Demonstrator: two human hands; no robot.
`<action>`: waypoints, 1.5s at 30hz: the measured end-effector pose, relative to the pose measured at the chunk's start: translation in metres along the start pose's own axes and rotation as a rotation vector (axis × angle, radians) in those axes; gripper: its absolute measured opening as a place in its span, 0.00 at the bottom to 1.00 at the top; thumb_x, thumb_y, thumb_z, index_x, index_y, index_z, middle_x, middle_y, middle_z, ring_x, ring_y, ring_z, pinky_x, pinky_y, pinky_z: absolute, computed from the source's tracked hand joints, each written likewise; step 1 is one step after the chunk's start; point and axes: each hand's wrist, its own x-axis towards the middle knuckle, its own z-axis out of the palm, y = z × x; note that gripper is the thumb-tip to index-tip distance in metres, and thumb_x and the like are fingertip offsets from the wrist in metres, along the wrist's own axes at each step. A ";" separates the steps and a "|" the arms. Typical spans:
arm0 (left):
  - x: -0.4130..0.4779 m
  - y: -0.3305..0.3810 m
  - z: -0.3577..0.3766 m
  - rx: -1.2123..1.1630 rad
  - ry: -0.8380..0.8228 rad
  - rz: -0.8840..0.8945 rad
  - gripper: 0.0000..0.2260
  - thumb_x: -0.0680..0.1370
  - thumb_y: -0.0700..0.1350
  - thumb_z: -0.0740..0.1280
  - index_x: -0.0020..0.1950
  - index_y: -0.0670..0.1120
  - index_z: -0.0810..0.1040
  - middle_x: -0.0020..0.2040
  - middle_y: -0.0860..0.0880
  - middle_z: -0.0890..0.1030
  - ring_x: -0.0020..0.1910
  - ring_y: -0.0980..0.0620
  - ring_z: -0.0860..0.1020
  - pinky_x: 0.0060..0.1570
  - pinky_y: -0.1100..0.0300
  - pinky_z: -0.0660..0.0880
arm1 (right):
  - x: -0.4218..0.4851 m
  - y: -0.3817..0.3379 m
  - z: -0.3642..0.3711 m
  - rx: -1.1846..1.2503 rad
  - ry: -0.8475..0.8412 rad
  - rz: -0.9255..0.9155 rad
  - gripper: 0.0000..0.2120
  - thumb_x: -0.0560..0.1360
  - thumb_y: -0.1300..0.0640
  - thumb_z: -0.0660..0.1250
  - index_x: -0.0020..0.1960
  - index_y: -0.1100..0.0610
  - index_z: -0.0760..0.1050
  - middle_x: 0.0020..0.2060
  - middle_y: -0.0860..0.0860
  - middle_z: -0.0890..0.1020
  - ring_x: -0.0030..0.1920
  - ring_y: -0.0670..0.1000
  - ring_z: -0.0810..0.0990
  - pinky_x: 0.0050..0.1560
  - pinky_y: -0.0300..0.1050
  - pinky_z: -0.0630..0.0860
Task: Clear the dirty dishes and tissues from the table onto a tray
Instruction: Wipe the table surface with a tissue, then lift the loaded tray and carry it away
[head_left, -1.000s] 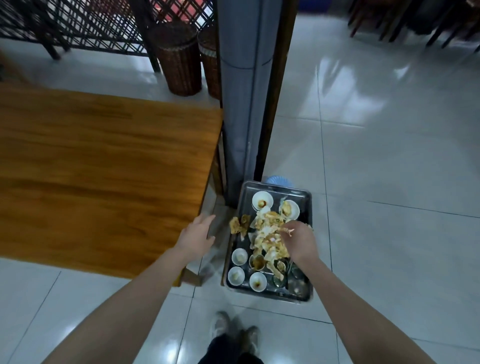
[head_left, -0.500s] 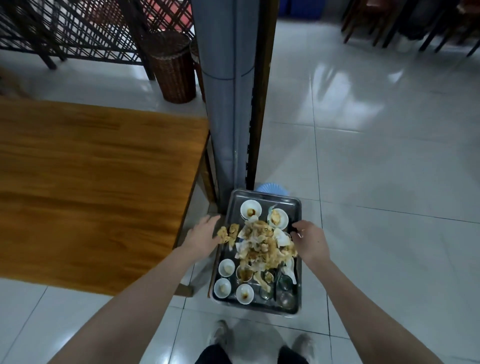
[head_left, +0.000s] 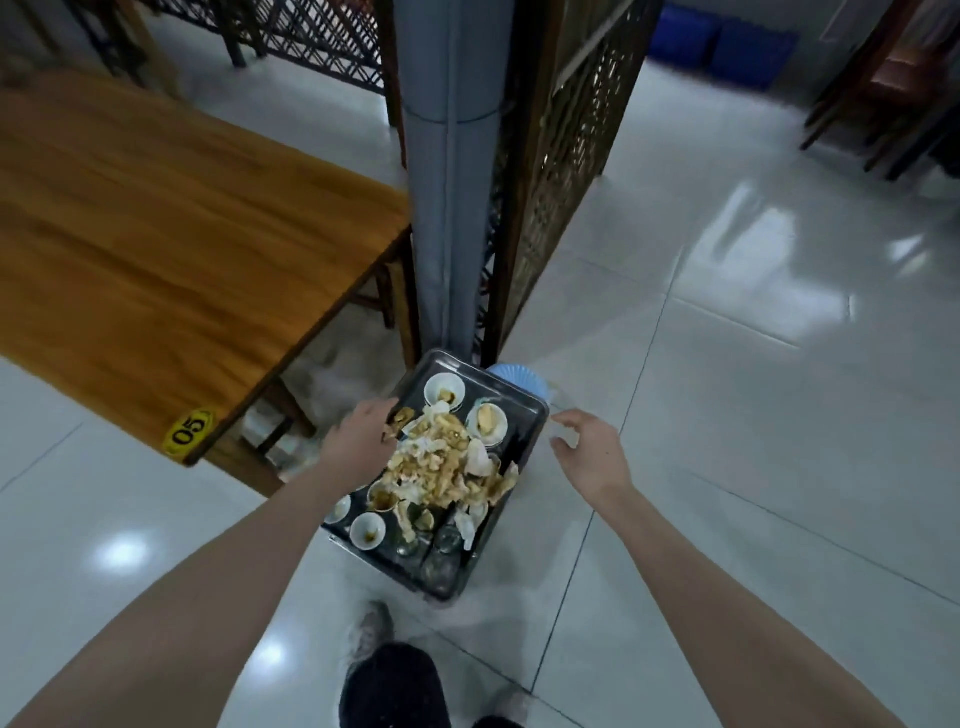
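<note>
A metal tray (head_left: 530, 415) sits low beside the wooden table (head_left: 171, 260), over a blue stool (head_left: 517, 376). A heap of soiled tissues (head_left: 441, 467) fills its middle, with small white sauce bowls (head_left: 444, 389) and glasses (head_left: 441, 545) around it. My left hand (head_left: 358, 441) is at the tray's left edge, fingers loosely bent over the rim; whether it grips the rim is unclear. My right hand (head_left: 589, 454) hovers just off the tray's right edge, fingers spread, holding nothing.
A grey padded pillar (head_left: 452, 182) and a wooden lattice screen (head_left: 561, 156) stand right behind the tray. The table carries a yellow "05" sticker (head_left: 188, 431). Glossy white floor tiles (head_left: 753, 389) stretch to the right. My shoe (head_left: 371, 634) is just below the tray.
My right hand has lifted off the tissue heap and moved out past the tray's right edge. My left hand has come onto the tray's left edge. The view has swung.
</note>
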 end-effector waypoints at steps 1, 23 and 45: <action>-0.006 0.004 0.005 0.002 0.009 -0.018 0.25 0.79 0.46 0.62 0.75 0.51 0.60 0.73 0.46 0.65 0.67 0.43 0.69 0.64 0.47 0.68 | 0.000 0.006 -0.005 -0.016 -0.025 -0.015 0.15 0.76 0.61 0.65 0.62 0.56 0.76 0.60 0.52 0.79 0.61 0.54 0.76 0.63 0.45 0.70; 0.030 0.066 0.041 -0.127 0.162 -0.333 0.27 0.80 0.43 0.61 0.77 0.50 0.56 0.71 0.44 0.65 0.67 0.40 0.66 0.65 0.45 0.67 | 0.119 0.046 -0.032 -0.514 -0.363 -0.433 0.33 0.79 0.50 0.59 0.77 0.47 0.45 0.77 0.49 0.45 0.77 0.56 0.43 0.74 0.56 0.44; 0.010 0.089 0.065 -0.196 0.304 -0.814 0.28 0.80 0.46 0.62 0.77 0.52 0.54 0.77 0.44 0.57 0.74 0.40 0.59 0.69 0.43 0.59 | 0.227 0.014 0.004 -0.429 -0.623 -0.724 0.32 0.78 0.49 0.61 0.77 0.47 0.48 0.77 0.48 0.49 0.76 0.53 0.49 0.75 0.56 0.51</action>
